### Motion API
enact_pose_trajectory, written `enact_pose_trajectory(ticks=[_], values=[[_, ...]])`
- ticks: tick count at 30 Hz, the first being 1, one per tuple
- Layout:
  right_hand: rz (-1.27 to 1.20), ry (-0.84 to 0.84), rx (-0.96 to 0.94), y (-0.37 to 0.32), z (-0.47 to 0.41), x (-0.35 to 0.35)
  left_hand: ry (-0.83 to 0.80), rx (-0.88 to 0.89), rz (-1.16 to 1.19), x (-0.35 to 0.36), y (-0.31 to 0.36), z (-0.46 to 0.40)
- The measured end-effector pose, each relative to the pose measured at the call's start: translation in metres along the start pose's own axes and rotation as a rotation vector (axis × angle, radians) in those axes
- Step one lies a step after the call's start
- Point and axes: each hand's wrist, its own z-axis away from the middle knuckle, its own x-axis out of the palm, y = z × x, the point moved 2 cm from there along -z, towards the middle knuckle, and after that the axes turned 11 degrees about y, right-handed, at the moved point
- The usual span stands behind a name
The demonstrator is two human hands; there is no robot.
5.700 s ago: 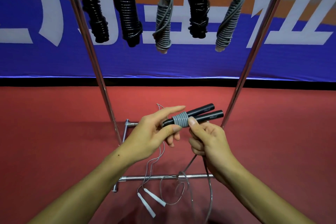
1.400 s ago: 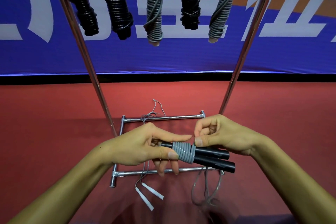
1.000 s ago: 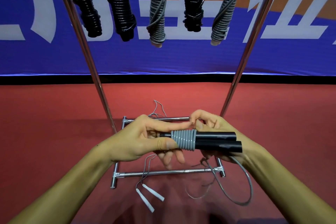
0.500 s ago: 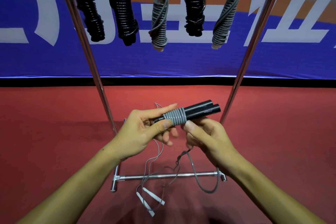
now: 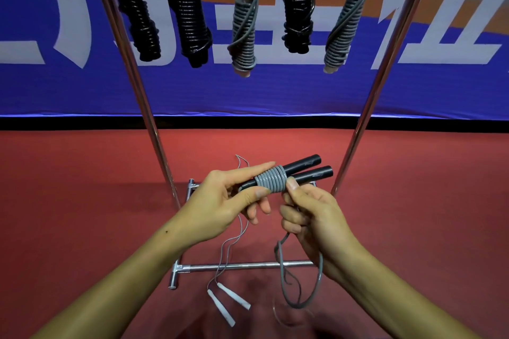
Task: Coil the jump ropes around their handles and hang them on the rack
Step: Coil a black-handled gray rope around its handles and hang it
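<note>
Nearest, on the red floor [image 5: 82, 201]: two white handles [image 5: 228, 304] of a thin-corded jump rope lie side by side, just near of the rack's near base bar [image 5: 248, 266]. Their thin grey cord [image 5: 225, 250] runs up and far, crossing the bar, then passes behind the left hand.

Right of the white handles, a slack loop of thick grey rope [image 5: 303, 283] hangs from the right hand, its low end close to the floor; cannot tell if it touches.

Left hand [image 5: 220, 206]: fingers closed around the near end of a pair of black handles [image 5: 303, 170], thumb pressed on the near side of the coil, index finger stretched along the far side. Handles lie parallel, touching, tilted up toward the right, held in the air between the rack's two posts.

Grey coil [image 5: 271, 181]: several tight turns wrapped around both black handles near their left end. The right portion of the handles is bare.

Right hand [image 5: 316, 217]: fingers curled shut on the grey rope, thumb tip against the right edge of the coil.

Farther: left chrome post [image 5: 137, 96] and right chrome post [image 5: 380, 85] rise to the top rail.

Five coiled ropes hang from the rail, left to right: black bundle [image 5: 140, 16], black bundle [image 5: 190, 14], grey bundle [image 5: 245, 25], black bundle [image 5: 297, 5], grey bundle [image 5: 341, 22].

Farthest: blue banner [image 5: 275, 91] with large white characters.
</note>
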Motion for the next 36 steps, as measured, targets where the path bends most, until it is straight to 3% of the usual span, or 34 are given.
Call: enact_pose_trajectory(ticks=[7,14,18,23,30,33,36], values=[[0.058,0.068,-0.043,0.000,0.004,0.005,-0.014,0.032,-0.074,0.004,-0.001,0.001],[0.239,0.019,-0.162,-0.005,0.005,0.003,-0.179,0.010,-0.121,-0.001,-0.001,0.001],[0.387,-0.041,-0.213,-0.013,0.002,0.001,-0.098,0.040,-0.133,-0.001,-0.004,0.000],[0.446,-0.178,-0.115,-0.023,-0.007,-0.005,-0.010,0.072,-0.132,-0.003,-0.004,-0.001],[0.789,-0.115,-0.220,-0.021,-0.021,-0.029,0.075,0.060,-0.041,-0.007,-0.008,-0.007],[0.664,-0.141,-0.098,-0.025,-0.022,-0.033,0.113,0.066,0.001,-0.009,-0.008,-0.009],[0.613,-0.295,0.087,-0.036,-0.019,-0.037,0.185,0.058,0.077,-0.015,-0.007,-0.012]])
